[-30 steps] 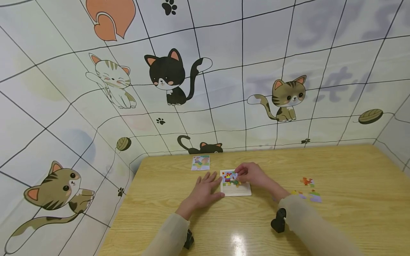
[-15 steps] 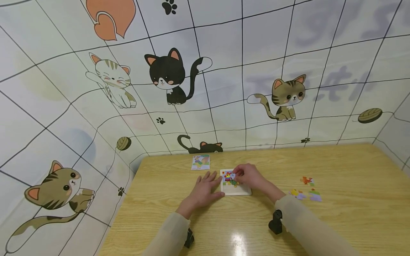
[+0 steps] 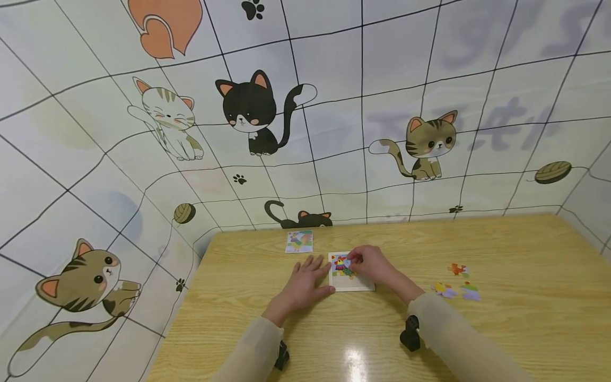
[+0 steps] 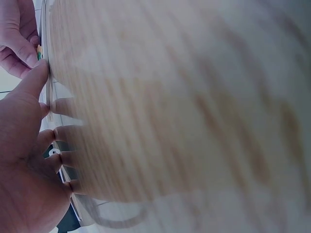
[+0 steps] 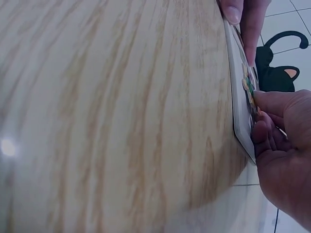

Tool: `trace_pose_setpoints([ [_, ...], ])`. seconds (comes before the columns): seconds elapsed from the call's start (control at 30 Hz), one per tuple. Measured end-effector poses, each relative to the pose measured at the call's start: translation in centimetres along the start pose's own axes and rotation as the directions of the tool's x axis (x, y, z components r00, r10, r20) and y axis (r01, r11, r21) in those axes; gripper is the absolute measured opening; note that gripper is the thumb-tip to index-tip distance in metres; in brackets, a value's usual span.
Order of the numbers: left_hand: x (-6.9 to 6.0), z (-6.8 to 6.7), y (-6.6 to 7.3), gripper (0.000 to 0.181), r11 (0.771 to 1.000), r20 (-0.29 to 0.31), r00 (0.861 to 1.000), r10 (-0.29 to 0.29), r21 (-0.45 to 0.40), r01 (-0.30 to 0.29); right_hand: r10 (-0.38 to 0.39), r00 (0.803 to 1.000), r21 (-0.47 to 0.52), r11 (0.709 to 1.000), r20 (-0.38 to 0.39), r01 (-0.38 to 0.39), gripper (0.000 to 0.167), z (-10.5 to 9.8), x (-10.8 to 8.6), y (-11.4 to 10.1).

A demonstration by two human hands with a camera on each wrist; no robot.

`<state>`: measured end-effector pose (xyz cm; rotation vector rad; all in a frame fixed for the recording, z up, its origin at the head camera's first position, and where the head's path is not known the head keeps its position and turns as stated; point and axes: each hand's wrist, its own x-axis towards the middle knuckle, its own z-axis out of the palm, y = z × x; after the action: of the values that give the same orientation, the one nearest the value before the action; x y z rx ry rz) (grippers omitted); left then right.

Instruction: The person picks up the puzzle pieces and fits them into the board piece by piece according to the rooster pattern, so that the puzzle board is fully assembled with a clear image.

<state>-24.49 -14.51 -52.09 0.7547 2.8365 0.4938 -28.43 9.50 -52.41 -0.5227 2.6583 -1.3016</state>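
A square white puzzle tray (image 3: 353, 285) lies on the table, its upper left part filled with colourful jigsaw pieces (image 3: 340, 264) that show a bird-like picture. My left hand (image 3: 305, 284) rests flat with fingers spread, thumb and index finger touching the tray's left edge. From the right, my right hand (image 3: 373, 263) reaches over the tray and pinches a puzzle piece (image 3: 347, 262) low against the fitted ones. Its fingers hide most of that piece. In the right wrist view, thumb and fingertips meet just above the tray (image 5: 239, 104).
Loose puzzle pieces lie to the right: an orange one (image 3: 458, 269), a yellow and lilac one (image 3: 444, 289), and a green and lilac one (image 3: 470, 291). A picture card (image 3: 299, 242) lies behind the left hand. A cat-print wall covering (image 3: 334, 175) rises behind the table.
My right hand has shifted slightly left over the tray with its fingertips on the piece. The forearm moved left too, uncovering the yellow piece. My left hand stays put.
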Motion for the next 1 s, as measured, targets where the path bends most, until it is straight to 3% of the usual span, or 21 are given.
trace_pose_setpoints([
  [0.4, -0.12, -0.21, 0.09, 0.068, 1.0, 0.008, 1.0, -0.005, -0.009, 0.005, -0.022, 0.999, -0.038, 0.999, -0.023, 0.021, 0.009, 0.48, -0.3, -0.26],
  [0.63, -0.18, -0.31, 0.17, 0.068, 1.0, 0.011, 1.0, -0.004, 0.003, 0.004, -0.135, 0.991, -0.099, 0.986, -0.008, 0.134, 0.017, 0.54, -0.26, 0.12],
  [0.8, -0.13, -0.26, 0.14, 0.068, 1.0, 0.015, 1.0, -0.004, 0.002, 0.004, -0.17, 0.985, -0.131, 0.976, 0.039, 0.173, 0.021, 0.33, -0.42, 0.18],
  [1.0, -0.18, -0.38, 0.27, 0.067, 1.0, 0.011, 1.0, 0.008, -0.002, -0.008, -0.258, 0.964, -0.19, 0.945, 0.069, 0.267, 0.02, 0.19, -0.47, 0.29],
])
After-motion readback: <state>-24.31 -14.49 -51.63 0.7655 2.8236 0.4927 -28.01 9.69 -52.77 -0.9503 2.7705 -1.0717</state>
